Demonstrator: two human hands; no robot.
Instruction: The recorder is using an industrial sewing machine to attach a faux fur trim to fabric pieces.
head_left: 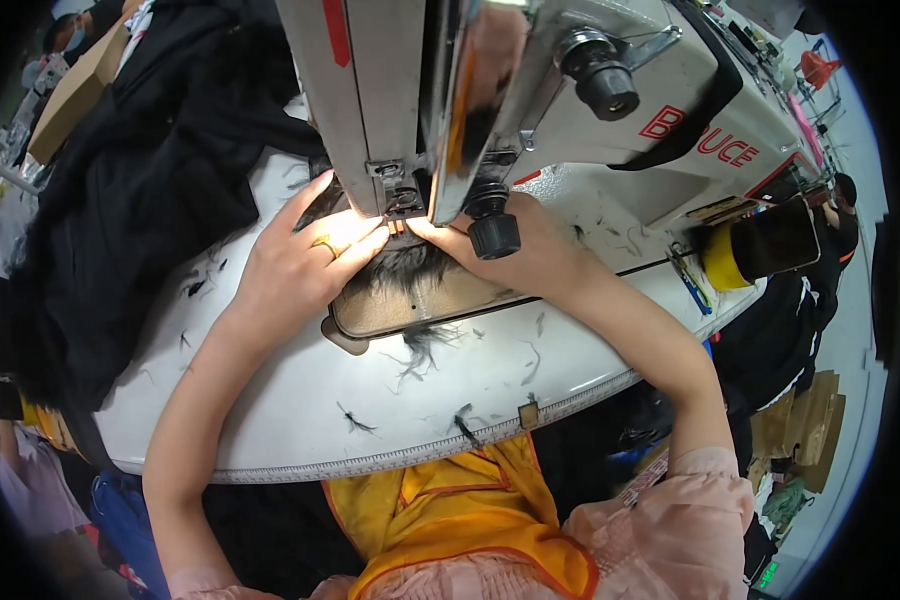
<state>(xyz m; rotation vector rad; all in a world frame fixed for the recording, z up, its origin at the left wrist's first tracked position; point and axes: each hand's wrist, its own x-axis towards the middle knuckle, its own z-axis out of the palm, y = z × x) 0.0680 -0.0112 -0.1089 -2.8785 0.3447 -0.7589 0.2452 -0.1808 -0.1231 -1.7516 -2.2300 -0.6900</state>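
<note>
From my distant seat I see a white table with a measuring tape along its curved front edge, and black tufts scattered there. Black cloth lies heaped at the left; another person is at the far right. The black furry piece is under the head of the sewing machine, between my 2 hands. Its visible part runs left to right, its fringe pointing toward the apron. It looks shaggy, dark, with loose hairs. My left hand has fingers spread, its tips near the needle area; my right hand is partly hidden. I cannot tell whether either grips.
</note>
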